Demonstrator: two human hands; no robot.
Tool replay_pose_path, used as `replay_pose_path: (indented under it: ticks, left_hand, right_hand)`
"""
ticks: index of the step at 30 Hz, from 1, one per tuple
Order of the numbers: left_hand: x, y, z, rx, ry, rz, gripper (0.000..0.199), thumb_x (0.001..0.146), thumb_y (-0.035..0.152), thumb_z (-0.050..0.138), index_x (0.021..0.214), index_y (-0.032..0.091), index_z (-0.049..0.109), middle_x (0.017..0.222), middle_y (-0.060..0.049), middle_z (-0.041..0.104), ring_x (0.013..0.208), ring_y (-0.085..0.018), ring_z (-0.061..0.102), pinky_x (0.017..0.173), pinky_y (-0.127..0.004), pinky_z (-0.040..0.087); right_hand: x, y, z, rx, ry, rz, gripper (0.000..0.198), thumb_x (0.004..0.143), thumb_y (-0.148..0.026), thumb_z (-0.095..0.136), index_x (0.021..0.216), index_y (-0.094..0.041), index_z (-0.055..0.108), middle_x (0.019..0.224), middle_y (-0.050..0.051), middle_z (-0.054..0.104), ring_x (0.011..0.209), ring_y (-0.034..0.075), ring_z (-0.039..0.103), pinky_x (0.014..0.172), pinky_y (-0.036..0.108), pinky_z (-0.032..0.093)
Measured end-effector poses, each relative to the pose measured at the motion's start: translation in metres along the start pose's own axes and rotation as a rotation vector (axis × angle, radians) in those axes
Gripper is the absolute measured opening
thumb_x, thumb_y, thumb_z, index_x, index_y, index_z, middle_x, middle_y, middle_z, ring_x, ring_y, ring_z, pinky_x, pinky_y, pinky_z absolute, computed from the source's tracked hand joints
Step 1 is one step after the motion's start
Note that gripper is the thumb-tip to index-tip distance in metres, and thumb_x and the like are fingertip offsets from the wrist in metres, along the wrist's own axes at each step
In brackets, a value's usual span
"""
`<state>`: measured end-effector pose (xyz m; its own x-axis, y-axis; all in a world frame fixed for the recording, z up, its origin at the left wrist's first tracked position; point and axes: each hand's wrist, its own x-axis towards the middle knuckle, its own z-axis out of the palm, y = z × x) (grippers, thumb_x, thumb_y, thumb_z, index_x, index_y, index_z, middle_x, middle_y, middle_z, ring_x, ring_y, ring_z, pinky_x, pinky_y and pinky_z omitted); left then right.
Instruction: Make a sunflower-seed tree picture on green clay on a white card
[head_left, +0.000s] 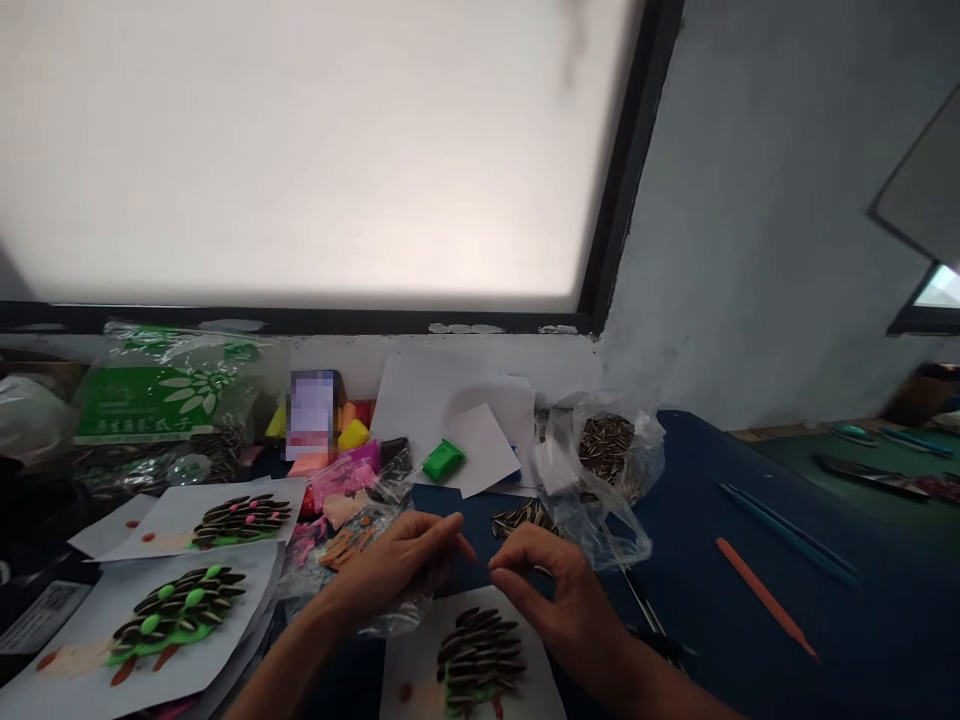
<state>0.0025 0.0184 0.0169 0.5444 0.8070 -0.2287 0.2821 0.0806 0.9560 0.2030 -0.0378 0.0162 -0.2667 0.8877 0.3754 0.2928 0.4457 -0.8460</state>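
Observation:
My left hand (pixel 409 560) hovers over the upper left of a paper card, its fingers loosely stretched and nothing visible in them. Opposite it, my right hand (pixel 555 585) has thumb and forefinger pinched together; anything between them is too small to make out. Below both hands lies the card (pixel 405 640), bearing a hedgehog-like figure (pixel 484 660) of striped sunflower seeds stuck in rows on green clay. A loose pile of sunflower seeds (pixel 521 517) is just behind my right hand. Plastic bags with orange and pink clay (pixel 349 545) are beside my left hand.
Finished-looking seed cards (pixel 247 590) are stacked at left. Behind stand a phone (pixel 311 415), a green clay pack (pixel 444 460), white paper (pixel 480 450) and a bag of seeds (pixel 607 445). An orange clay tool (pixel 765 595) and blue tweezers (pixel 787 530) lie right.

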Motion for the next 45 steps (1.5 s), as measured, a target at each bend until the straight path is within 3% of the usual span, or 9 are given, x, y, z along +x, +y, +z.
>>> replay_pose_path:
  ticks: [7, 14, 22, 32, 37, 43, 45]
  left_hand:
    - [0.007, -0.013, -0.002, 0.044, 0.017, 0.031, 0.072, 0.072, 0.082, 0.051, 0.084, 0.014, 0.068, 0.056, 0.005, 0.049, 0.046, -0.009, 0.034, 0.046, -0.024, 0.021]
    - [0.005, -0.010, 0.000, 0.010, 0.012, 0.015, 0.068, 0.072, 0.080, 0.053, 0.084, 0.014, 0.066, 0.056, 0.007, 0.045, 0.044, -0.008, 0.029, 0.044, -0.024, 0.018]
    - [0.009, -0.015, -0.003, -0.007, 0.003, 0.039, 0.068, 0.072, 0.079, 0.055, 0.086, 0.014, 0.067, 0.056, 0.006, 0.046, 0.044, -0.008, 0.030, 0.043, -0.024, 0.017]
    - [0.009, -0.016, -0.003, -0.012, -0.002, 0.064, 0.067, 0.074, 0.077, 0.056, 0.087, 0.012, 0.067, 0.057, 0.006, 0.046, 0.045, -0.008, 0.029, 0.044, -0.023, 0.016]
    - [0.008, -0.015, -0.003, -0.029, -0.002, 0.046, 0.066, 0.072, 0.077, 0.057, 0.087, 0.014, 0.066, 0.056, 0.007, 0.047, 0.043, -0.007, 0.030, 0.043, -0.023, 0.016]
    - [0.009, -0.015, -0.002, -0.090, 0.026, 0.023, 0.067, 0.067, 0.079, 0.061, 0.081, 0.014, 0.066, 0.051, 0.007, 0.048, 0.043, -0.007, 0.030, 0.043, -0.023, 0.017]
    - [0.010, -0.016, -0.002, -0.090, 0.037, 0.024, 0.067, 0.067, 0.080, 0.059, 0.080, 0.015, 0.066, 0.048, 0.007, 0.048, 0.041, -0.008, 0.030, 0.043, -0.023, 0.017]
  right_hand:
    - [-0.032, 0.005, 0.000, -0.197, -0.086, -0.129, 0.007, 0.084, -0.014, 0.063, 0.084, -0.020, 0.066, 0.084, 0.005, 0.062, 0.081, 0.019, 0.061, 0.071, 0.030, 0.048]
    - [-0.030, 0.008, 0.012, -0.314, -0.108, -0.175, 0.017, 0.076, -0.005, 0.067, 0.079, -0.021, 0.065, 0.080, 0.003, 0.061, 0.076, 0.019, 0.060, 0.068, 0.030, 0.046]
    - [-0.026, 0.008, 0.012, -0.375, -0.144, -0.234, 0.015, 0.077, -0.006, 0.065, 0.082, -0.020, 0.064, 0.082, 0.004, 0.062, 0.077, 0.019, 0.058, 0.068, 0.032, 0.045]
    - [-0.026, 0.007, 0.012, -0.302, -0.136, -0.185, 0.012, 0.090, -0.015, 0.057, 0.081, -0.019, 0.063, 0.083, 0.005, 0.060, 0.079, 0.020, 0.058, 0.071, 0.033, 0.045]
    - [-0.025, 0.002, 0.005, -0.322, -0.133, -0.185, 0.012, 0.091, -0.016, 0.055, 0.082, -0.020, 0.062, 0.081, 0.005, 0.059, 0.077, 0.019, 0.057, 0.070, 0.032, 0.044]
    - [-0.036, 0.006, 0.002, -0.399, -0.111, -0.371, 0.011, 0.083, -0.012, 0.055, 0.079, -0.019, 0.061, 0.075, 0.003, 0.058, 0.068, 0.016, 0.054, 0.063, 0.028, 0.039]
    - [-0.034, 0.007, 0.001, -0.406, -0.102, -0.369, 0.012, 0.084, -0.011, 0.054, 0.083, -0.019, 0.063, 0.077, 0.004, 0.059, 0.070, 0.016, 0.055, 0.065, 0.029, 0.039]
